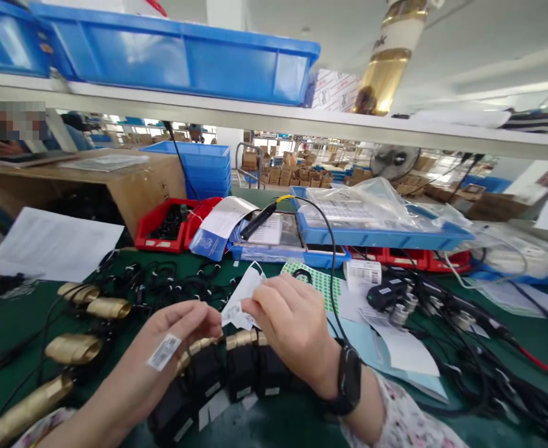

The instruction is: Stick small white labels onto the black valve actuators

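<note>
My right hand (295, 326), a dark band on its wrist, pinches a small crumpled white printed label (237, 316). The fingers of my left hand (180, 330) are pressed together at the label's left edge. A barcode sticker (164, 353) is stuck on the back of my left hand near the thumb. Below my hands stand several black blocky parts with brass fittings (241, 367), in a curved row and partly hidden by my hands. Paper slips (214, 407) lie in front of them. Behind the label is a larger white sheet (250, 283).
Brass fittings (71, 348) with black cables lie at left. A sheet of green dot stickers (323, 286) and black cable assemblies (423, 305) lie at right. Red bins (162, 239) and a blue tray (386, 238) stand behind, under a shelf (208, 112).
</note>
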A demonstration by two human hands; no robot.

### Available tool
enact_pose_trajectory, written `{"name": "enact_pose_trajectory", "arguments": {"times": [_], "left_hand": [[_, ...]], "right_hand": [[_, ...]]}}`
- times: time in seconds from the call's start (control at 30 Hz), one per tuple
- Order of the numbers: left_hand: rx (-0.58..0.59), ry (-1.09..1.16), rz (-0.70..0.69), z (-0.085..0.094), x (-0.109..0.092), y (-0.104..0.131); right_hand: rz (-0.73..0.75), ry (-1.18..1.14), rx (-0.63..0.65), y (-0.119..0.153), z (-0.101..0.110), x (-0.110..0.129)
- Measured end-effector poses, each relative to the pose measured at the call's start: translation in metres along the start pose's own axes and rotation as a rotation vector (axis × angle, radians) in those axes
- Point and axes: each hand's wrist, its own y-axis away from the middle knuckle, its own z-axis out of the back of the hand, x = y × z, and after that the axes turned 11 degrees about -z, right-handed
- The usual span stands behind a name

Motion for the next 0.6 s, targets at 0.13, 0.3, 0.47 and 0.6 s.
{"name": "enact_pose_trajectory", "arguments": {"times": [0.13, 0.3, 0.47, 0.6], "left_hand": [[0.156, 0.106, 0.001, -0.014, -0.001, -0.002], [0.143, 0.105, 0.055, -0.030, 0.007, -0.010], [0.062, 0.088, 0.016, -0.032, 0.020, -0.017], [0.035, 0.064, 0.085, -0.029, 0.021, -0.019]], "right_hand": [[0.072, 0.072, 0.016, 0.026, -0.018, -0.019], [0.081, 0.114, 0.021, 0.034, -0.022, -0.020], [-0.165, 0.132, 0.100, 0.048, -0.022, -0.035], [-0.627, -0.205, 0.058, 0.060, -0.014, -0.043]]}}
